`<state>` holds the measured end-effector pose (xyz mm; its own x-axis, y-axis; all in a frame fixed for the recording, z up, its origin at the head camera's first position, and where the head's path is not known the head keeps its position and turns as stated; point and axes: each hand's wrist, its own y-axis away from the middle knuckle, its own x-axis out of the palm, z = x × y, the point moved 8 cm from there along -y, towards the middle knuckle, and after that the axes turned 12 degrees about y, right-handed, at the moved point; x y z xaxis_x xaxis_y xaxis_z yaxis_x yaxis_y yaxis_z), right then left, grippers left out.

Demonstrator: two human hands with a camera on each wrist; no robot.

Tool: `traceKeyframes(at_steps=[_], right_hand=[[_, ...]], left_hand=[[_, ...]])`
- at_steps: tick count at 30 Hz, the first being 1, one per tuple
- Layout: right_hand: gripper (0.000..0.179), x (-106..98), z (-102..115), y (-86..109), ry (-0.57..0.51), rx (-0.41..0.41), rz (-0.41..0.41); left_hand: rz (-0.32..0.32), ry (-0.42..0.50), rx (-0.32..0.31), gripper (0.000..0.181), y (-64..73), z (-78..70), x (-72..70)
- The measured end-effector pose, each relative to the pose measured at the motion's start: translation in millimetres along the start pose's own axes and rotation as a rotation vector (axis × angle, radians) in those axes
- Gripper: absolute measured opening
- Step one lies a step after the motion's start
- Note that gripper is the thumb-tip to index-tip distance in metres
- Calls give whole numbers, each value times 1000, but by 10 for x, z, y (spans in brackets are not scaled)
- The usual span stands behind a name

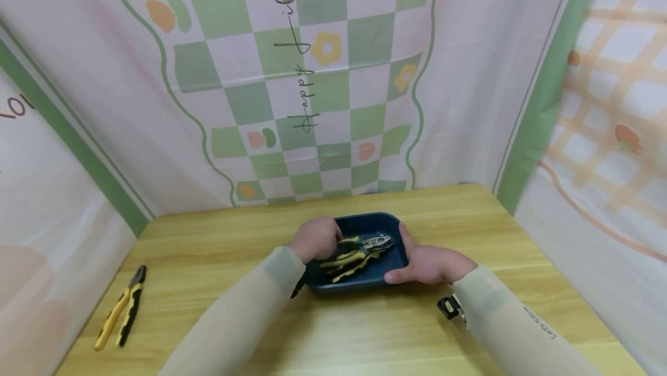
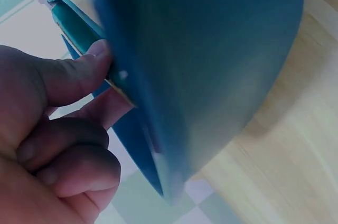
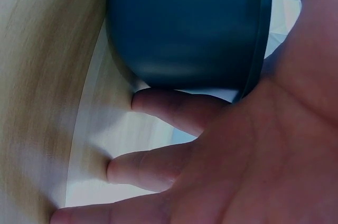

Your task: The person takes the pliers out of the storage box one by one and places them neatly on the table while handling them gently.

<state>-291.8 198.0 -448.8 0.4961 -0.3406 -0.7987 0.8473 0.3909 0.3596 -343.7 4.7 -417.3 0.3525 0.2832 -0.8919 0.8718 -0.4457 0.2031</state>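
A dark blue tray (image 1: 344, 288) stands toward the back of the table, with pliers (image 1: 379, 242) inside, their yellow-and-green handles pointing left and metal heads to the right. My left hand (image 1: 316, 238) reaches over the tray's left end. In the left wrist view its thumb and forefinger pinch a green plier handle (image 2: 75, 27) at the rim, the other fingers curled. My right hand (image 1: 432, 263) steadies the tray's right end. Its fingers (image 3: 153, 168) spread straight past the outer wall, tips down at the wood, while the thumb lies along the near rim.
Another pair of pliers (image 1: 122, 309), yellow and black, lies on the wooden table (image 1: 208, 266) near its left edge. A patterned curtain (image 1: 323, 103) hangs right behind the table, with cloth on both sides. A small black device (image 1: 449, 306) sits under the right wrist.
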Motion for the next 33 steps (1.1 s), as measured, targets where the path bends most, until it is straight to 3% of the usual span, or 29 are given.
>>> traceKeyframes(at_steps=[13,21,27,33], right_hand=[[133,13,-34,-20,37,9,1],[132,2,-30,-11,34,11,-1],[133,3,-8,4,32,4,7],[133,6,-26,-4,15,17,8]], left_hand=[[-41,278,24,28,63,163,-142],[-105,538,-69,33,109,470,-320],[-84,743,-134,39,169,767,-395],[-115,812,-217,41,230,1049,-437]])
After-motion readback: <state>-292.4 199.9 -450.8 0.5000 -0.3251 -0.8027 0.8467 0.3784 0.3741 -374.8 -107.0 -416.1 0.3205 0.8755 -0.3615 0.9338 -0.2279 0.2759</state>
